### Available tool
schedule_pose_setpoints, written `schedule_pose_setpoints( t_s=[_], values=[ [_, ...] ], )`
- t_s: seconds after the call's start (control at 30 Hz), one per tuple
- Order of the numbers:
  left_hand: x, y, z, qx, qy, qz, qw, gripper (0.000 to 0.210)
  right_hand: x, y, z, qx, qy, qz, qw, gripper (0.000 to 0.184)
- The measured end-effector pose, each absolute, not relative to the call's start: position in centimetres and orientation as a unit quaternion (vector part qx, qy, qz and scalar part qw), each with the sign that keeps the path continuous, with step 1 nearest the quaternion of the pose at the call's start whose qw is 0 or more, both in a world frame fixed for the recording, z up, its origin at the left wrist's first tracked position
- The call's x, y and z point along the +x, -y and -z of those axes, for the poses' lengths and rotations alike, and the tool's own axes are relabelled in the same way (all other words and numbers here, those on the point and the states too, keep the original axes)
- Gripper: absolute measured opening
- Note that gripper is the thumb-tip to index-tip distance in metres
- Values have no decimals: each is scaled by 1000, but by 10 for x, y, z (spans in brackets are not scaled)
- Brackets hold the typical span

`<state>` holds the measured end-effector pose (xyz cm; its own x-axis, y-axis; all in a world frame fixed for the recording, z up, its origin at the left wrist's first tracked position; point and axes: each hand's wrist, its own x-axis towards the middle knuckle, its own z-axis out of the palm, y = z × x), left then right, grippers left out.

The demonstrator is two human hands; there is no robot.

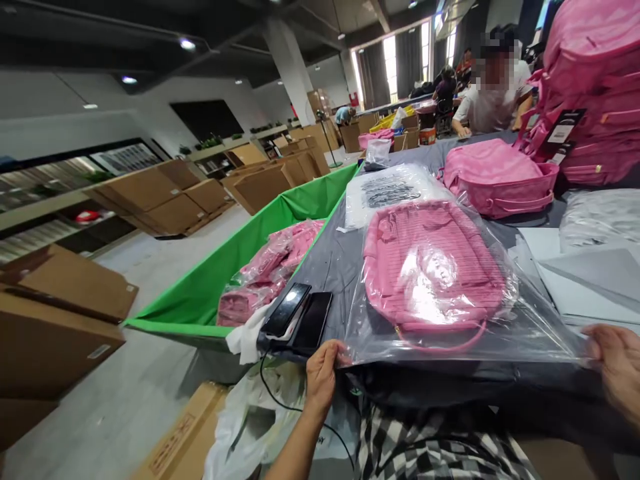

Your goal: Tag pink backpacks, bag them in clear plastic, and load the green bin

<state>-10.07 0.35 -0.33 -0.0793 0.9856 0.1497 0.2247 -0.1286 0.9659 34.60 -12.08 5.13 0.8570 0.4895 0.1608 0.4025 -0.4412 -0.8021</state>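
Observation:
A pink backpack [434, 263] lies flat inside a clear plastic bag [375, 343] at the near edge of the table. My left hand [323, 370] pinches the near left corner of that bag. At the near right corner my right hand [615, 357] grips the bag too, its fingertips partly blurred and cut by the frame's edge. The bag's near edge is stretched straight between both hands. The backpack's handle loop points toward me. Just beyond it lies a stack of clear bags [357, 200] with dark printing.
Two phones [313, 321] lie left of the bag, one with a cable. A green bin [185, 303] holds bagged pink backpacks [273, 257]. Unbagged pink backpacks [500, 173] are stacked at the back right. White sheets [590, 280] lie right. A person [493, 100] sits across the table.

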Motion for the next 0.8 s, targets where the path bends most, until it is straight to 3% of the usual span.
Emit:
schedule_pose_setpoints(
  t_s=[0.1, 0.27, 0.37, 0.53, 0.67, 0.8],
  values=[
    [-88, -20, -1, 554, -564, -484, 375, 66, 336, 106, -61, -834, 249, -92, 484, 46],
    [-62, -18, -26, 694, -529, -474, 116, 54, 338, 108, -52, -817, 269, -69, 505, 45],
    [-31, -9, -44, 819, -406, -402, 49, 48, 340, 109, -47, -801, 281, -38, 527, 44],
    [3, -6, -58, 868, -370, -330, 45, 46, 340, 106, -49, -786, 287, -39, 546, 52],
    [2, -9, -63, 876, -358, -306, 101, 25, 342, 107, -44, -775, 276, -58, 566, 56],
    [3, -23, -76, 871, -345, -310, 158, 26, 343, 107, -44, -762, 244, -63, 597, 59]
  ],
)
